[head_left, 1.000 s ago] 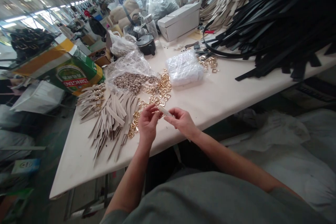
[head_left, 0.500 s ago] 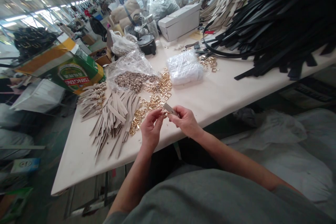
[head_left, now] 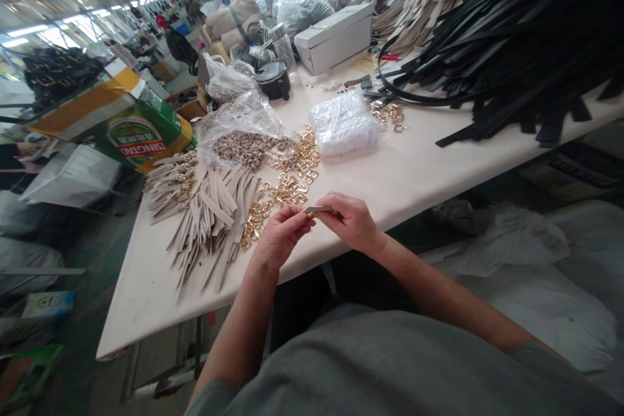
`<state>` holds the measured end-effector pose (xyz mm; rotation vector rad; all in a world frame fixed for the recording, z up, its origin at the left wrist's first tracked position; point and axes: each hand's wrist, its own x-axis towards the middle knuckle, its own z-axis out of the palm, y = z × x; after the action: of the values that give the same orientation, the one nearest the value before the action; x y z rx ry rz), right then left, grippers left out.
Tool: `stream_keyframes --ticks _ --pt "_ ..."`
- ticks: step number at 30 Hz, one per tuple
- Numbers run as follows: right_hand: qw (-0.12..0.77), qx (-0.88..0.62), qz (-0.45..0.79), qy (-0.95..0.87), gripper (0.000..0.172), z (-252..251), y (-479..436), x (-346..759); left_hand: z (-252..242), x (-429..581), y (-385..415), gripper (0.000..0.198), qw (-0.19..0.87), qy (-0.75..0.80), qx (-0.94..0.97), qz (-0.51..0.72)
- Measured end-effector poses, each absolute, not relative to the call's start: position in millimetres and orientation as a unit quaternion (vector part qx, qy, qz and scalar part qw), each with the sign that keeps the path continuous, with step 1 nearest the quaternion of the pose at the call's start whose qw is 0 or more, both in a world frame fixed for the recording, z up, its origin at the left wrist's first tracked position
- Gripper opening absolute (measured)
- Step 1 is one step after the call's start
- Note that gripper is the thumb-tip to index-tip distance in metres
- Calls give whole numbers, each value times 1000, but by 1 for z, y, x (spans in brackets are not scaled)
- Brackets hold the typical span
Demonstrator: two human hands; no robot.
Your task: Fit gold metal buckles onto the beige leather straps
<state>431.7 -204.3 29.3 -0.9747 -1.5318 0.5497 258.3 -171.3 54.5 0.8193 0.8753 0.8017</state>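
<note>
My left hand (head_left: 281,234) and my right hand (head_left: 351,220) meet over the near edge of the white table (head_left: 414,175). Between their pinched fingertips they hold one short beige strap piece (head_left: 316,210); a small gold buckle seems to sit at its left end, under my left fingers. Just beyond my hands lies a scatter of gold buckles (head_left: 287,185). To the left of them is a heap of beige strap pieces (head_left: 209,208), some with buckles fitted.
A clear bag of small beige rings (head_left: 244,140) and a white plastic packet (head_left: 344,123) lie mid-table. Long black straps (head_left: 511,45) pile up at the right, a white box (head_left: 336,36) stands at the back, and a green carton (head_left: 131,136) sits left of the table.
Both hands have drawn slightly nearer the table edge. The strap piece has tipped from slanting upward to nearly level, and my left fingers have closed over its end.
</note>
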Motion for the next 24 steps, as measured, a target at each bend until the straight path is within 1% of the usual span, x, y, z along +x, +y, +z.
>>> stream_keyframes --ticks 2,4,8,10,13,16,19,22,24 --pt "582 -432 277 -630 11 29 -204 431 54 260 -171 34 747 400 374 376" --pt "576 -456 347 -583 13 28 -203 429 53 261 -171 30 724 397 393 404" --pt "568 -470 465 -491 23 26 -203 428 50 261 -170 22 657 395 458 449" --pt "563 -465 501 -466 28 25 -203 428 47 260 -170 27 629 390 488 463" --pt "553 -478 510 -453 33 25 -204 428 44 258 -169 44 598 385 514 480" --pt "549 -492 501 -455 38 26 -205 429 45 257 -169 49 566 395 529 493" --pt "544 -481 515 -455 45 26 -205 433 47 254 -168 39 553 407 540 487" --pt "528 -480 516 -474 52 23 -205 435 49 249 -166 28 588 427 523 446" --pt "505 -488 507 -500 56 20 -205 436 50 247 -163 28 621 445 490 420"
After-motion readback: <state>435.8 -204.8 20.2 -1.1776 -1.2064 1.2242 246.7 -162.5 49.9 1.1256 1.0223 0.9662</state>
